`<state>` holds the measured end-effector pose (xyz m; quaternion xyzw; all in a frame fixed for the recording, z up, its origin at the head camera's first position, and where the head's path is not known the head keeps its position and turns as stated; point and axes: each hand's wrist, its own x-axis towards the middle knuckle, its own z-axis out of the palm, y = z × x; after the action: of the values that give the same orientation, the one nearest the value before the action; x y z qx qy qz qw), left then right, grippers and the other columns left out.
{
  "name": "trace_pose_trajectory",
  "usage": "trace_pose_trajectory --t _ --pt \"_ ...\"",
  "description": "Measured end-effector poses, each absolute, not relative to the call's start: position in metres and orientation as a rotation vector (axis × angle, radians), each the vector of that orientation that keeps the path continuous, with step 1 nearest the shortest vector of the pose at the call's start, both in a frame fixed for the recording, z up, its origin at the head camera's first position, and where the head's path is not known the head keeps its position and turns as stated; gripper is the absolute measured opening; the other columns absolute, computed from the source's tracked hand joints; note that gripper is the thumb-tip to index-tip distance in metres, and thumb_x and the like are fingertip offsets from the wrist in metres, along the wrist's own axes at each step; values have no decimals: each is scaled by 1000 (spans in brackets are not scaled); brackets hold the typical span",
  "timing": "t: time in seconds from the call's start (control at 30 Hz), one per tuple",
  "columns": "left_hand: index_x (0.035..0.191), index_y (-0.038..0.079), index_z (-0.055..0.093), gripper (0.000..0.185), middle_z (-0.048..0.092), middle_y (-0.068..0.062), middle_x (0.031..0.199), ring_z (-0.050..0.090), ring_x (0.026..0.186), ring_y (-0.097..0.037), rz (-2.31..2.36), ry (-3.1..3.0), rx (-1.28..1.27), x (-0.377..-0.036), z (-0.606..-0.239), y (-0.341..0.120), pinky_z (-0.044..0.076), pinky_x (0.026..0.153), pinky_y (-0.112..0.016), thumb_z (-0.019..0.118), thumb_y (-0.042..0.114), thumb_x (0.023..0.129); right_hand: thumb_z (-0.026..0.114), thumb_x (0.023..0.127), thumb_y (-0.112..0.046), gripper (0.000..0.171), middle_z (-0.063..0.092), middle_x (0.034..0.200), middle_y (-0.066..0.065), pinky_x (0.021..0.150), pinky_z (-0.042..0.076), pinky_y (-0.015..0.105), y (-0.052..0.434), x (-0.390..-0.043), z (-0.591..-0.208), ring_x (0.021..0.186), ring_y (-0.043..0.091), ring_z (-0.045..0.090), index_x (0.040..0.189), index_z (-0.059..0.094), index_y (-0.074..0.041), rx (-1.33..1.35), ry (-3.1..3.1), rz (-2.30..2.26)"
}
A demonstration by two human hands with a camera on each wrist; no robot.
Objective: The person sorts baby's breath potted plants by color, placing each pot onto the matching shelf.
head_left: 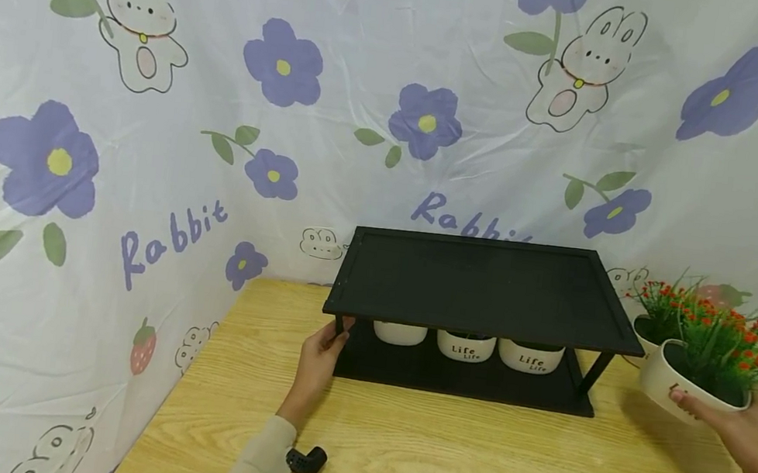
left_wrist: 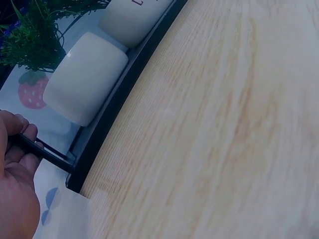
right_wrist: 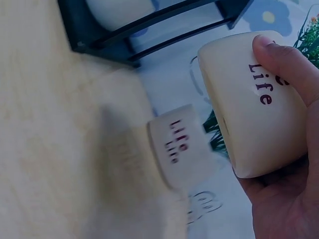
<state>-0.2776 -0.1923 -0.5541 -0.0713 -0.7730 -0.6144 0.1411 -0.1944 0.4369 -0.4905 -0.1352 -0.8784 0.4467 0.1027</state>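
My left hand (head_left: 321,352) grips the front left post (left_wrist: 47,157) of a black two-tier shelf (head_left: 478,287), its fingers curled round the bar. At the right, my right hand (head_left: 752,435) holds a white potted plant (right_wrist: 264,104) marked "Life", with the thumb across its front. Grass-like leaves and small red flowers (head_left: 750,337) fill this pot, which is tilted and raised off the table. Behind it another red-flowered potted plant (right_wrist: 182,147) stands on the table, partly hidden in the head view. Three white pots (head_left: 464,348) sit on the shelf's lower tier under its top board.
The shelf stands on a light wooden table (head_left: 432,445) near its back edge. A white cloth (head_left: 372,48) printed with rabbits and purple flowers hangs behind and at the left. The right shelf post (head_left: 593,372) is close to the pot in my right hand.
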Motion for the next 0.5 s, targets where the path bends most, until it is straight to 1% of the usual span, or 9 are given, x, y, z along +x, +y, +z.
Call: trace_pose_trajectory --t 0.03,0.1,0.23,0.27,0.33,0.4,0.5 --pt "144 11 67 35 68 -14 145 59 143 -33 -1774 -2232 -204 -277 -554 -192 49 116 -51 60 11 110 70 101 -49 121 -19 167 40 112 9 89 436 -194 -487 151 71 -8 165 -20 0 -410 -2608 1291" --pt "144 11 68 34 69 -12 145 59 142 -33 -1773 -2231 -201 -277 -555 -193 50 115 -50 60 11 110 70 101 -48 119 -16 168 41 111 10 90 435 -196 -480 151 72 -5 167 -17 -1 -378 -2602 1264" --pt "144 12 68 34 68 -13 146 59 142 -33 -1776 -2229 -209 -276 -555 -193 50 115 -51 60 11 110 71 101 -44 115 -13 170 40 110 11 91 432 -200 -464 151 72 -1 169 -15 -7 -299 -2574 1236" --pt "144 12 67 35 68 -13 146 59 142 -33 -1776 -2229 -212 -276 -555 -193 50 115 -51 60 12 110 71 101 -45 116 -14 169 41 110 12 91 432 -201 -460 151 72 -1 169 -16 -6 -294 -2578 1224" --pt "145 12 66 36 68 -13 146 59 143 -32 -1780 -2229 -218 -276 -555 -193 49 116 -52 59 11 110 70 101 -47 117 -13 168 43 108 15 91 431 -203 -451 149 74 2 168 -15 -1 -302 -2595 1193" --pt "146 12 66 36 68 -12 146 59 143 -30 -1782 -2229 -218 -277 -554 -193 48 117 -52 60 12 110 69 101 -48 118 -13 167 44 108 16 90 430 -205 -443 148 75 2 167 -15 1 -304 -2599 1185" --pt "146 11 66 36 68 -11 146 59 143 -28 -1781 -2240 -205 -277 -553 -193 48 118 -52 59 11 110 69 100 -52 121 -12 165 47 109 17 90 427 -207 -432 147 76 3 164 -14 10 -352 -2624 1156"
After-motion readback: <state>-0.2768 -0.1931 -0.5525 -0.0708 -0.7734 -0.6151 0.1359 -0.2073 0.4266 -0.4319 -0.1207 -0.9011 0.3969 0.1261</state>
